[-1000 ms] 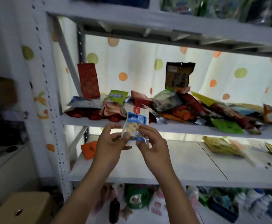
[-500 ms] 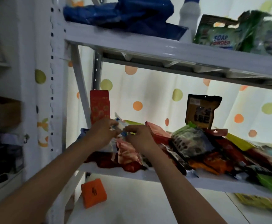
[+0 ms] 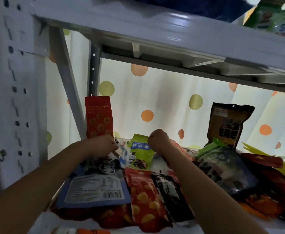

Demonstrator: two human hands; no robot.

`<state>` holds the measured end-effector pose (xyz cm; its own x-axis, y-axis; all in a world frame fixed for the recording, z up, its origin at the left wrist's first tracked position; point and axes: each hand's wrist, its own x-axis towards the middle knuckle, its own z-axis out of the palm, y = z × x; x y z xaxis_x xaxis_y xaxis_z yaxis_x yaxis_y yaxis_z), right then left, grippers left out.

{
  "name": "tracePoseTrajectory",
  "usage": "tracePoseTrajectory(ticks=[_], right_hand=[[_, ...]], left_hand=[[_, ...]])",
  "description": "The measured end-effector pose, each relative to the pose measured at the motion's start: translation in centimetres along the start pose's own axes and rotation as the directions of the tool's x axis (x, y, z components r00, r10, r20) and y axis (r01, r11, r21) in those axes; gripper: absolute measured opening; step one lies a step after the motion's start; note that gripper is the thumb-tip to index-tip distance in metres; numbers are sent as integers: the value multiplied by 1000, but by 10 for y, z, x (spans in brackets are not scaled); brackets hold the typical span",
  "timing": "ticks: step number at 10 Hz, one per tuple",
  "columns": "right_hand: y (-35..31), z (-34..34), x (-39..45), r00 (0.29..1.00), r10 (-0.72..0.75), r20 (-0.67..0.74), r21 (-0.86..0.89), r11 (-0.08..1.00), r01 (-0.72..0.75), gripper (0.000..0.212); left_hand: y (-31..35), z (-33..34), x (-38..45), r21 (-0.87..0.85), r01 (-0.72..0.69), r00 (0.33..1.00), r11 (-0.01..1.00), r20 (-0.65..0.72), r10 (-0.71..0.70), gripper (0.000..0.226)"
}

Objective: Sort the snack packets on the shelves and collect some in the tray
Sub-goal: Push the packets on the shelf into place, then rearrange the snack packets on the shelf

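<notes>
Snack packets lie heaped on the white shelf [image 3: 42,223]. My left hand [image 3: 104,144] reaches over the heap and pinches a small white and blue packet [image 3: 124,155] at its left edge. Right of it leans a green packet [image 3: 140,152] with a blue label. The curled fingers of my right hand [image 3: 158,139] grip its top right corner. A tall red packet [image 3: 98,115] stands upright behind my left hand. No tray is in view.
A dark brown packet [image 3: 228,122] stands upright at the back right. In front lie a blue packet with a white label [image 3: 96,188], a red chip packet [image 3: 145,198] and a black packet [image 3: 170,196]. The upper shelf [image 3: 155,31] hangs close overhead, carrying a soap powder bag [image 3: 283,22]. A perforated post [image 3: 14,81] stands at the left.
Both hands carried the white and blue packet up from the lower shelf level onto the heap. My right hand has left it and moved right to the green packet. The view has closed in.
</notes>
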<state>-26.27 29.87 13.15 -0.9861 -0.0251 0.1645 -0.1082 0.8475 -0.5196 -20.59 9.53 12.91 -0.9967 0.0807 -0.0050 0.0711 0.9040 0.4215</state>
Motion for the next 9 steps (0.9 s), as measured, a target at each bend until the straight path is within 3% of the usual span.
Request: tracePoseTrajectory(ticks=[1,2,3,4,5,6,7,8,9], right_hand=[[18,-9,9,999,22,-38,-139,990,-27,16],[29,-10,22,1000,-7,-25,-218,976,1,23],[32,-12,31,995,-1,100,-312,950,32,10],[35,-11,35,972,30,233,-451,889,81,23],[39,-4,36,973,-17,229,-528,838,139,27],[45,1,40,968,-67,241,-478,860,179,32],[50,2,38,966,-118,228,-529,818,225,42],[48,-1,30,957,-128,259,-561,787,257,36],[44,-7,24,962,-121,246,-512,826,235,31]], left_hand=[[0,-7,11,68,36,998,997,55,-40,34],[11,-5,19,144,45,999,989,18,-48,39],[33,7,29,139,-59,998,989,6,58,34],[60,28,33,130,-248,968,960,75,240,33],[73,56,41,315,-333,941,889,166,294,41],[74,75,45,472,-340,925,813,323,200,39],[73,74,42,496,-269,941,826,318,116,41],[71,70,41,506,-220,956,834,284,80,46],[72,68,37,494,-206,953,845,298,58,49]])
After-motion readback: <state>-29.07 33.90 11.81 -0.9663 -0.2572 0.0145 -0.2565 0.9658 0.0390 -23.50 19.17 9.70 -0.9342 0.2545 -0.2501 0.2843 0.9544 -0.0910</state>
